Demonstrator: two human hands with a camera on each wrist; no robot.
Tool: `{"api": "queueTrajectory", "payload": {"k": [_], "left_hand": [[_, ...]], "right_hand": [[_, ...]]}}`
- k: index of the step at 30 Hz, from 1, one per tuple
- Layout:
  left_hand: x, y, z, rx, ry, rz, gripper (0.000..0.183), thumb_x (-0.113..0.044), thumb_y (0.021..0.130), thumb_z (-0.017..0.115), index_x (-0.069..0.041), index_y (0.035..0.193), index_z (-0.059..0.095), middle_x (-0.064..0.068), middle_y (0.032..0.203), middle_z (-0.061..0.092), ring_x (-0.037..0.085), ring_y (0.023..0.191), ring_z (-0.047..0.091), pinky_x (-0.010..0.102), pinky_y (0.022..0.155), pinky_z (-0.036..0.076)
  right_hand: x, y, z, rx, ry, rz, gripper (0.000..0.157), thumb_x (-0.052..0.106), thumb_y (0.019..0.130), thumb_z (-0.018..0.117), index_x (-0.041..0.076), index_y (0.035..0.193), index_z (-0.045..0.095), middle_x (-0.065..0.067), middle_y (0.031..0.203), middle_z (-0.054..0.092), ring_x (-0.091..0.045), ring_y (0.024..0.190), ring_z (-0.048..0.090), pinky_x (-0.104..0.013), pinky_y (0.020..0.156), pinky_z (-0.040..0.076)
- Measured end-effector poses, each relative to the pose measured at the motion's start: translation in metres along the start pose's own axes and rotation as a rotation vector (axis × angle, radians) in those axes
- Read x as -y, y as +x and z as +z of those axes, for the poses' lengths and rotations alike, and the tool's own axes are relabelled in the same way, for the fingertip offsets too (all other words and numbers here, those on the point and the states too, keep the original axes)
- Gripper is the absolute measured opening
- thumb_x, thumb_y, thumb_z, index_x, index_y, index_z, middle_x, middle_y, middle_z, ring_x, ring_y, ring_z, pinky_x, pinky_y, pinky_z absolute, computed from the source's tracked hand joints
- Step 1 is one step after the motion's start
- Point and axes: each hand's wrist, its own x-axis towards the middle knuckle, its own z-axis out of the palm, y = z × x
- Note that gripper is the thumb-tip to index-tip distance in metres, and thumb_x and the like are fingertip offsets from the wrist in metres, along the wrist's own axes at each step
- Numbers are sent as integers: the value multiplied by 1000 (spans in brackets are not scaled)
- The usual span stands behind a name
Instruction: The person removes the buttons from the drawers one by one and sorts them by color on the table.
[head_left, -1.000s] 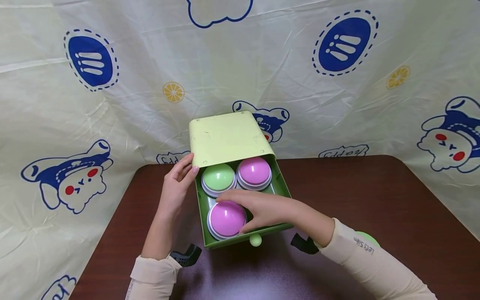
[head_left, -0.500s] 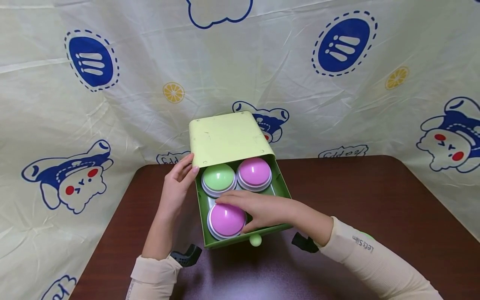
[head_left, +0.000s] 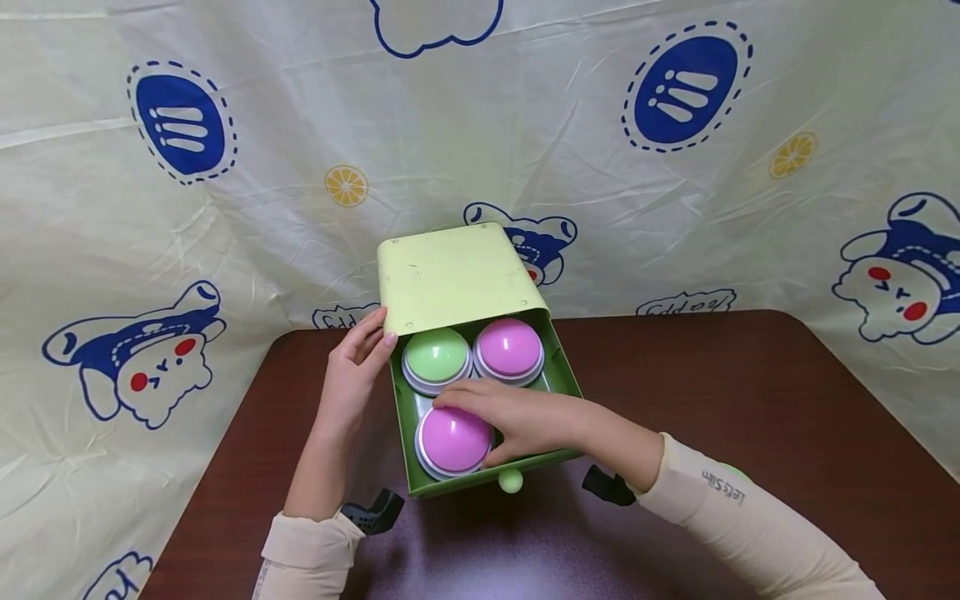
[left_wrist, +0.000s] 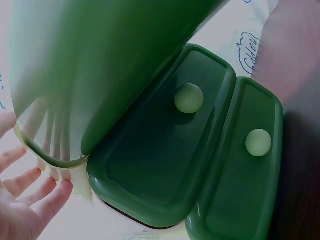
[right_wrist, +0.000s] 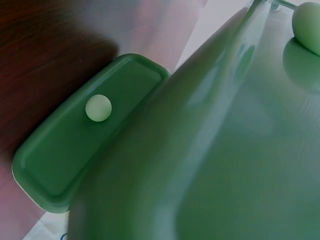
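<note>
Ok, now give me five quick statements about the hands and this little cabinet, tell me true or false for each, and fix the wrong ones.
1. The right hand is curled around the front pink dome. True.
2. All the domes showing in the open drawer are pink. False: two are pink and one, the green dome, is green.
3. The left hand is at the front left corner of the cabinet. True.
4. The open drawer has no knob. False: a round, pale green knob sits on its front.
5. The left wrist view shows two lower drawer fronts. True.
</note>
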Motion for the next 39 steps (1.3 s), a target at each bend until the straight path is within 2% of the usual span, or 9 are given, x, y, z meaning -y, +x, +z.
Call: {"api": "queueTrajectory", "payload": {"k": [7,14,27,39], "left_hand": [[-1,-1,0,-2,-3,0,45,-10,89,58,-4,131,46,2,134,40,20,118,43,26,93,39],[-1,-1,0,-3,-3,3,45,-10,89,57,-4,131,45,2,135,40,20,118,43,26,92,39],[-2,-1,1,-8,-4,9,44,-9,89,57,-5,131,46,2,135,40,18,117,44,26,93,38],[-2,-1,1,-2,-5,12,44,-9,89,57,-4,131,45,3,135,39,20,118,42,25,92,39]], "right_hand": [[-3,-2,-2,-48,74,-38,74,22,70,77,5,131,39,-2,130,38,-12,118,35,-24,97,33],[-6,-9,-5,-97,155,-57,73,21,70,77,8,130,38,0,130,38,-11,118,34,-27,95,36],[-3,-24,-16,-224,185,-40,73,25,70,77,10,130,39,1,129,39,-14,117,34,-30,90,41],[-1,-44,-25,-342,206,-22,74,21,66,80,13,129,42,2,128,38,-16,115,35,-33,85,45]]}}
